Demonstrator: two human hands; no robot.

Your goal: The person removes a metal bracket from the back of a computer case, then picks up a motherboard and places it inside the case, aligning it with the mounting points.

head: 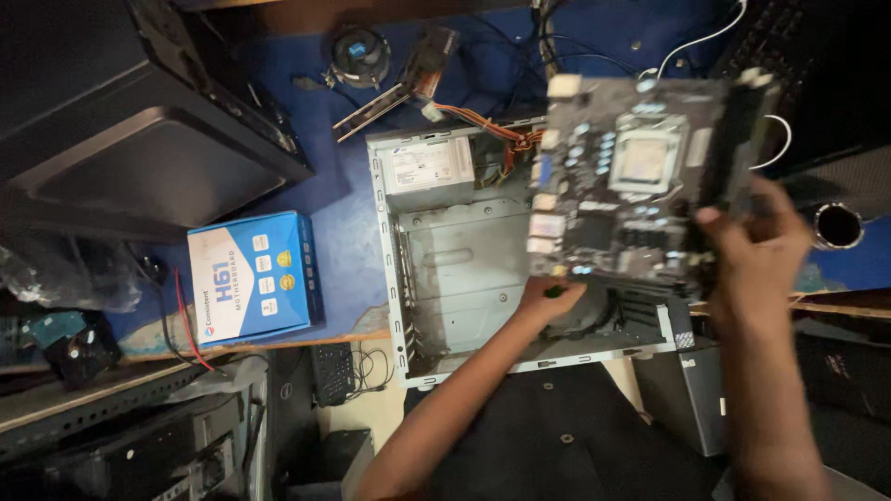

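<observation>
- The right hand (756, 241) is closed around the near right edge of a motherboard (640, 176), thumb lying across the board's face and fingers wrapped behind, out of sight.
- The left hand (548, 301) grips the board's near left corner from below; its fingers curl under the edge, so how tightly they close cannot be told.
- The motherboard is held up between both hands, tilted, above the right half of an open computer case (445, 241). It is a flat dark grey board, motion-blurred, with a square silver processor socket (643, 158) near its middle, small pale round capacitors and a row of blocky ports along its left edge.
- The case is a pale grey sheet-metal box lying on its side with the panel off. Inside, a metal power supply (429, 167) with a white label sits in the far corner, and a bundle of orange and yellow wires (506, 130) runs from it toward the board. The case floor beneath is bare dull metal.
- The case rests on a blue table (343, 213).
- Just left of the case lies a blue and white cardboard box (252, 274), closed.
- Beyond the case are a round cooler fan (359, 54) and a narrow expansion card (399, 88) with a metal bracket.
- A black tower case (139, 121) lies at far left.
</observation>
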